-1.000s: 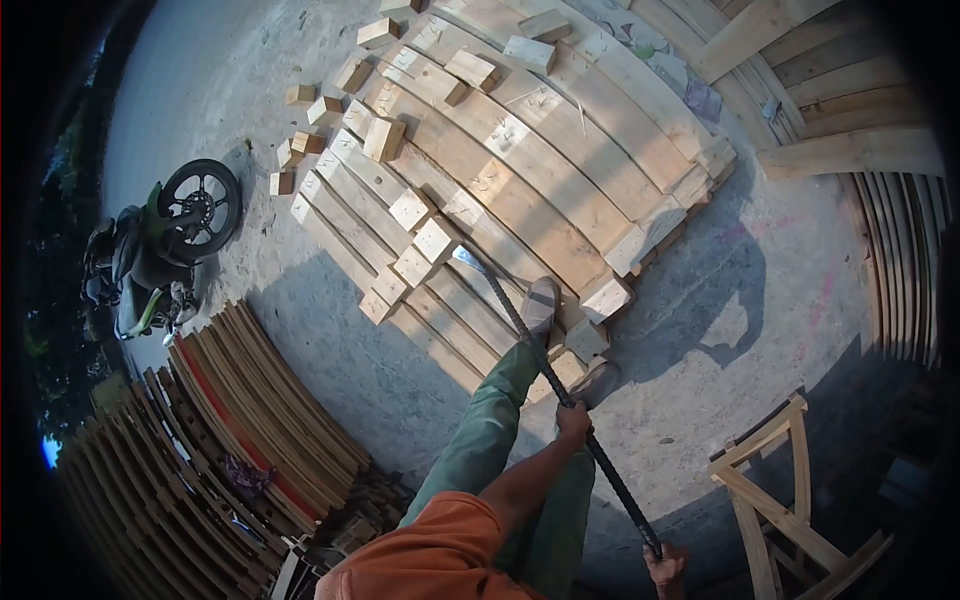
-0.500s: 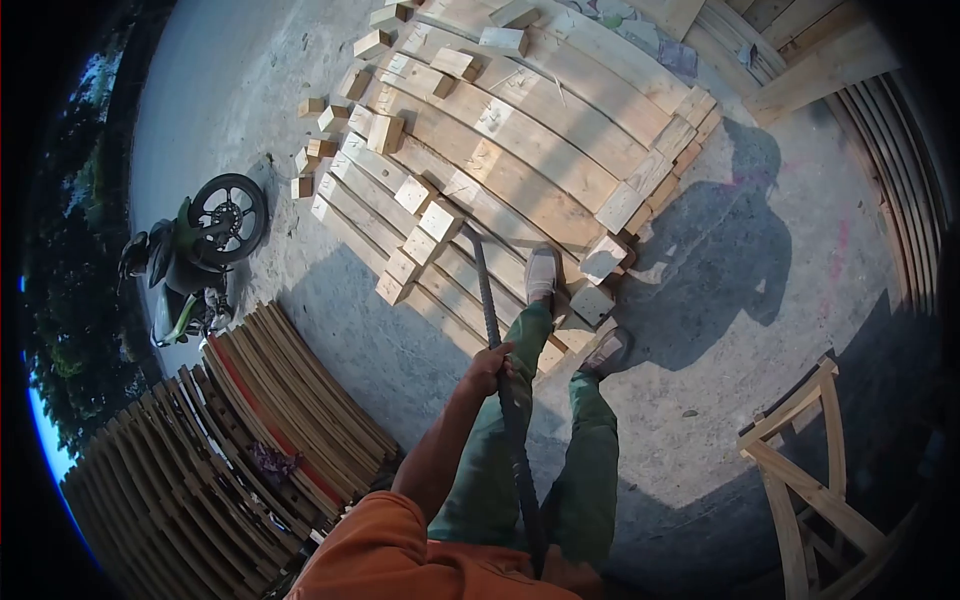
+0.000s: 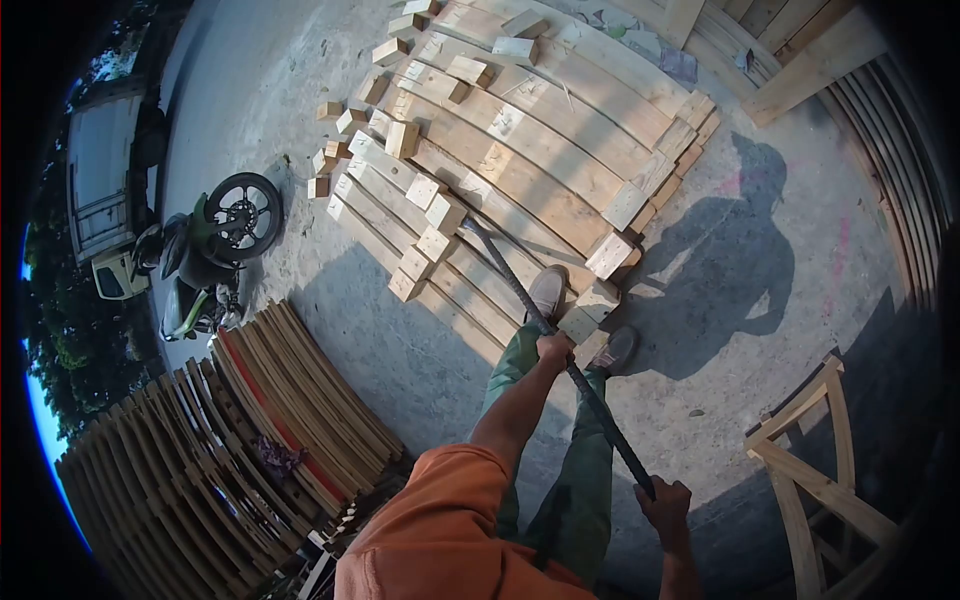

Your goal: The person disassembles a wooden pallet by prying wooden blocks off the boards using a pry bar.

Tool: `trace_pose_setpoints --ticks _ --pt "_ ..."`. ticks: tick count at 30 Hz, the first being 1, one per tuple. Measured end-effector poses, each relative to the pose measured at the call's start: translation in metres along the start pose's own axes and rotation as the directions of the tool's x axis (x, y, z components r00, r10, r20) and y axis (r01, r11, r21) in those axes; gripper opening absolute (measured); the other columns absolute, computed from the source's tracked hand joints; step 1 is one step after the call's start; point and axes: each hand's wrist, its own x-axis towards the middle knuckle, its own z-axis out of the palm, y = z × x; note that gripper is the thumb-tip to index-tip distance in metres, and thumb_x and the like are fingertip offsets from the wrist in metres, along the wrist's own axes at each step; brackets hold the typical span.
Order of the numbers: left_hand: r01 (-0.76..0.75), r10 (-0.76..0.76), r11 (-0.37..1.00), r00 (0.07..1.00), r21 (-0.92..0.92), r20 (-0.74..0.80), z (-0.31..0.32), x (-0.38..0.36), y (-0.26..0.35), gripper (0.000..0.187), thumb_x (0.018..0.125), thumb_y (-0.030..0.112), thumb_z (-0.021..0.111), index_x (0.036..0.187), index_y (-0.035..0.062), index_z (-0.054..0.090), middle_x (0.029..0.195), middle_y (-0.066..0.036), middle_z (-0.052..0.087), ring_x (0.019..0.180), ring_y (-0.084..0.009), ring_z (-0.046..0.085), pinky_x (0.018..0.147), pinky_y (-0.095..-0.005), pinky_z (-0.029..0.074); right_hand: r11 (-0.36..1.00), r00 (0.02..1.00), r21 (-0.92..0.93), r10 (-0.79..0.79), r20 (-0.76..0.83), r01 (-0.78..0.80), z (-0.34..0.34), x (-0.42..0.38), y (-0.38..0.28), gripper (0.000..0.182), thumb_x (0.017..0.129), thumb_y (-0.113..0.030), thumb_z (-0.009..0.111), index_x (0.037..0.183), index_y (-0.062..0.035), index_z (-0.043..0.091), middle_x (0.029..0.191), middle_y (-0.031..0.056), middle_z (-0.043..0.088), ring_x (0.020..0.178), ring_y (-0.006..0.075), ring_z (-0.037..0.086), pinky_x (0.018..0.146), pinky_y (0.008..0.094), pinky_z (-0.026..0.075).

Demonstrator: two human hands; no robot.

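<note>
A long dark ribbed pry bar slants across my front. My left hand is wrapped round its middle, and my right hand grips the near end, out beside my right leg. The bar's far tip meets the wooden pallet at a gap between planks, right by a row of wood blocks. My left shoe rests at the pallet's near edge, close to the bar. On the concrete stands my right shoe, next to the corner blocks.
Stacked pallets stand at the lower left. A motorcycle is parked beyond them, with a truck behind it. At the lower right is a wooden frame, and more stacked timber lines the right side.
My right hand has swung out to the right with the bar's near end, tilting the bar. My left hand has moved right and forward with it. The view has shifted slightly.
</note>
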Motion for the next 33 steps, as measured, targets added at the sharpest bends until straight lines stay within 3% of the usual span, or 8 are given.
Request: trace_pose_setpoints --ticks 2,11,18,21,23,25,26,33 --pt "-0.072 0.070 0.997 0.989 -0.011 -0.131 0.011 -0.014 0.000 0.025 0.080 0.016 0.062 0.066 0.0013 0.047 0.050 -0.008 0.045 0.037 -0.0216 0.046 0.035 -0.0371 0.038 0.998 1.000 -0.065 -0.017 -0.021 0.016 0.007 -0.004 0.002 0.032 0.071 -0.036 0.071 0.064 -0.0104 0.054 0.045 0.0067 0.048 0.040 0.0297 0.048 0.044 0.0384 0.039" --pt "0.035 -0.055 0.983 0.993 0.178 0.106 -0.093 -0.005 0.062 0.032 0.084 0.025 0.063 0.065 0.0028 0.050 0.052 -0.008 0.048 0.040 -0.0209 0.048 0.039 -0.0359 0.042 0.996 0.993 -0.019 0.082 -0.089 -0.084 -0.017 -0.013 -0.186 0.038 0.072 -0.042 0.068 0.060 -0.0113 0.050 0.045 0.0082 0.049 0.040 0.0321 0.048 0.041 0.0403 0.037" --pt "0.012 0.028 0.972 0.985 0.233 -0.171 0.027 0.050 -0.057 0.044 0.078 0.012 0.061 0.118 0.0012 0.048 0.084 -0.015 0.060 0.064 -0.0254 0.060 0.056 -0.0371 0.049 0.940 0.939 -0.096 0.336 0.075 -0.328 0.076 0.032 0.068 0.035 0.073 -0.039 0.068 0.064 -0.0072 0.056 0.053 0.0121 0.055 0.052 0.0328 0.052 0.059 0.0410 0.040" --pt "-0.415 0.373 0.903 0.885 -0.113 -0.278 0.149 0.146 -0.073 0.068 0.080 0.008 0.057 0.140 0.0058 0.026 0.110 -0.019 0.058 0.100 -0.0259 0.059 0.076 -0.0317 0.050 0.892 0.901 -0.220 0.423 0.095 -0.395 0.155 0.080 0.195 0.035 0.076 -0.039 0.068 0.072 -0.0064 0.058 0.063 0.0161 0.061 0.062 0.0350 0.058 0.071 0.0440 0.040" --pt "-0.317 0.343 0.936 0.919 0.154 -0.193 0.123 0.142 -0.099 0.050 0.081 0.011 0.061 0.127 0.0024 0.042 0.109 -0.020 0.059 0.106 -0.0269 0.056 0.085 -0.0375 0.046 0.919 0.936 -0.192 0.353 0.004 -0.346 0.155 0.098 0.208 0.031 0.075 -0.035 0.069 0.072 -0.0058 0.057 0.060 0.0128 0.058 0.061 0.0347 0.055 0.069 0.0435 0.038" --pt "-0.152 0.152 0.988 0.984 -0.002 -0.092 0.110 0.103 -0.076 0.024 0.081 0.014 0.062 0.094 -0.0022 0.050 0.074 -0.012 0.057 0.053 -0.0225 0.058 0.045 -0.0338 0.046 0.908 0.920 -0.179 0.391 0.034 -0.379 0.132 0.099 0.184 0.027 0.072 -0.029 0.072 0.072 -0.0059 0.057 0.066 0.0118 0.060 0.064 0.0329 0.055 0.067 0.0430 0.038" --pt "-0.304 0.318 0.947 0.933 0.105 -0.167 0.105 0.159 -0.120 0.024 0.081 0.016 0.063 0.087 -0.0005 0.047 0.060 -0.007 0.047 0.041 -0.0182 0.049 0.038 -0.0337 0.042 0.926 0.930 -0.110 0.366 0.038 -0.360 0.126 0.096 0.174 0.027 0.072 -0.028 0.072 0.073 -0.0056 0.057 0.065 0.0117 0.060 0.063 0.0331 0.054 0.066 0.0429 0.038" --pt "-0.068 0.075 0.992 0.995 -0.104 0.066 0.007 0.009 -0.013 0.022 0.082 0.017 0.062 0.085 0.0058 0.043 0.054 -0.003 0.041 0.036 -0.0144 0.040 0.034 -0.0331 0.039 0.967 0.940 -0.041 0.253 0.229 -0.250 0.016 0.007 0.007 0.029 0.070 -0.037 0.070 0.072 -0.0117 0.057 0.054 0.0092 0.054 0.049 0.0332 0.054 0.051 0.0434 0.043"
